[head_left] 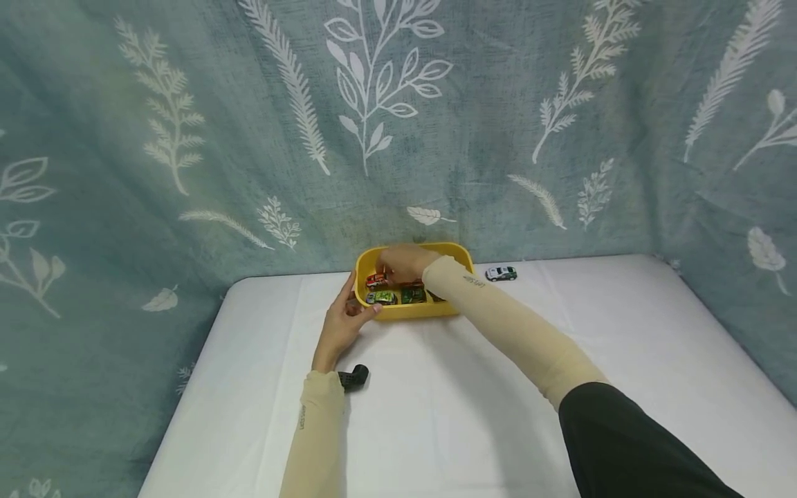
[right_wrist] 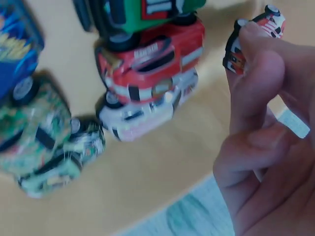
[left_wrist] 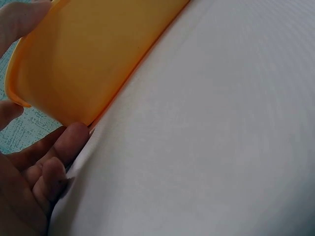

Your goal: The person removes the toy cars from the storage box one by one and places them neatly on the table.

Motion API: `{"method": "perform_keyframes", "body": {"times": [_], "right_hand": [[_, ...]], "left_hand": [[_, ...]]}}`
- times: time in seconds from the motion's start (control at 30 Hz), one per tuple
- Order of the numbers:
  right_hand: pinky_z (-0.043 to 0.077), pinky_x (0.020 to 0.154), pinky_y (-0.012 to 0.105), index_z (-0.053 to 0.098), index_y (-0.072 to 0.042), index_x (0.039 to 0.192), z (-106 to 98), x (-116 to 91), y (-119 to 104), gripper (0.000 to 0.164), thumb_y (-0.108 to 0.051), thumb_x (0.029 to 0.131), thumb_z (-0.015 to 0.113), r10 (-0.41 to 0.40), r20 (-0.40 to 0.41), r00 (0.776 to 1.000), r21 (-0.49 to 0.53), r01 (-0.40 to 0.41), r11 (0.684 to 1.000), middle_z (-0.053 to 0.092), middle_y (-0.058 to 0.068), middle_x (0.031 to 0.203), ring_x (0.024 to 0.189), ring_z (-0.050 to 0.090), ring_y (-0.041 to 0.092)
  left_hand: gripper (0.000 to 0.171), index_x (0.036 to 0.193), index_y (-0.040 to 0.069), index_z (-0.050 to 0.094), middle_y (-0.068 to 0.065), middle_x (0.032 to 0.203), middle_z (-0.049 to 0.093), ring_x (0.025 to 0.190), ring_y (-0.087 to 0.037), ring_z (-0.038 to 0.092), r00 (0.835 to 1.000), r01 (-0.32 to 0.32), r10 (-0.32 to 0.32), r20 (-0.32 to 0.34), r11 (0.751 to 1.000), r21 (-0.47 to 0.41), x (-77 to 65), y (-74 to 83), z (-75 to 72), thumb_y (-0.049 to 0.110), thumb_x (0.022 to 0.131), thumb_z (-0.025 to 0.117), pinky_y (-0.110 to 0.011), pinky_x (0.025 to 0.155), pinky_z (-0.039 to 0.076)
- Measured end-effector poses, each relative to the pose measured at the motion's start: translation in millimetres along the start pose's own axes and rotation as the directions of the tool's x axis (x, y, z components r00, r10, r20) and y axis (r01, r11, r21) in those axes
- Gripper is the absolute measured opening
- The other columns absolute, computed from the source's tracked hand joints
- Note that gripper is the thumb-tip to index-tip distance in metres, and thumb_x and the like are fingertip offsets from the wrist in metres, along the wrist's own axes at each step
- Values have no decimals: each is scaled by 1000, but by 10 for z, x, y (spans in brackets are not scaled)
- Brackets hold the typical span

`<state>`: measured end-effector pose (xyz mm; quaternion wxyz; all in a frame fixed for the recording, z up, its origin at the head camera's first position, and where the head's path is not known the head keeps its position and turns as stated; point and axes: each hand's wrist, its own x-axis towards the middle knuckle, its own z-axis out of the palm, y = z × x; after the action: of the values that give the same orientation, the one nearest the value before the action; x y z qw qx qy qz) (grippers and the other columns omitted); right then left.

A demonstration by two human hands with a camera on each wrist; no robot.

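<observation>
A yellow plastic bin (head_left: 418,311) stands at the back of the white table with several toy cars inside. My left hand (head_left: 343,323) grips its left end, thumb at the rim; in the left wrist view the fingers (left_wrist: 69,142) lie low against the bin wall (left_wrist: 98,54). My right hand (head_left: 403,263) reaches into the bin. Seen from the right wrist, its thumb and fingertips pinch a small red, white and black toy car (right_wrist: 234,51). Beside it lie a red toy car (right_wrist: 152,61), a white one (right_wrist: 142,118) and a camouflage-patterned one (right_wrist: 37,130).
A white and green toy car (head_left: 501,274) sits on the table just right of the bin. A patterned green curtain (head_left: 486,138) hangs directly behind the table (head_left: 411,429). A black device (head_left: 353,377) is at the left wrist.
</observation>
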<state>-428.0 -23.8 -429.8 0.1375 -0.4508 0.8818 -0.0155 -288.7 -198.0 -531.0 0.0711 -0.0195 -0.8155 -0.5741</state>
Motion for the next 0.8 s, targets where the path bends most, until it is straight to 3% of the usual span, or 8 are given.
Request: {"method": "perform_keyframes", "body": {"times": [0.23, 0.53, 0.8], "right_hand": [[60, 93, 43, 78, -12, 123, -173, -313, -10, 22, -10, 103, 69, -24, -37, 999, -44, 23, 999, 78, 5, 118, 102, 74, 24], [61, 90, 37, 76, -12, 128, -398, -800, -81, 28, -4, 103, 67, -36, -72, 997, -191, 22, 981, 78, 7, 121, 101, 75, 23], [58, 73, 36, 75, -12, 129, -571, -1268, 28, 30, -1, 103, 63, -20, -114, 993, -243, -9, 970, 77, 8, 118, 90, 72, 23]], "left_hand": [[96, 169, 37, 27, -14, 133, 66, 84, -21, 56, 1000, 9, -9, 8, 1000, -6, -9, 20, 14, 38, 93, 84, -31, 70, 46], [96, 170, 34, 26, -16, 134, 66, 84, -20, 55, 1000, 5, -5, 4, 1000, 16, -12, 39, 23, 38, 93, 84, -31, 72, 46], [97, 170, 35, 25, -16, 134, 65, 86, -20, 55, 1000, 10, -10, -1, 999, 31, -11, 24, 31, 37, 93, 84, -32, 75, 45]]}}
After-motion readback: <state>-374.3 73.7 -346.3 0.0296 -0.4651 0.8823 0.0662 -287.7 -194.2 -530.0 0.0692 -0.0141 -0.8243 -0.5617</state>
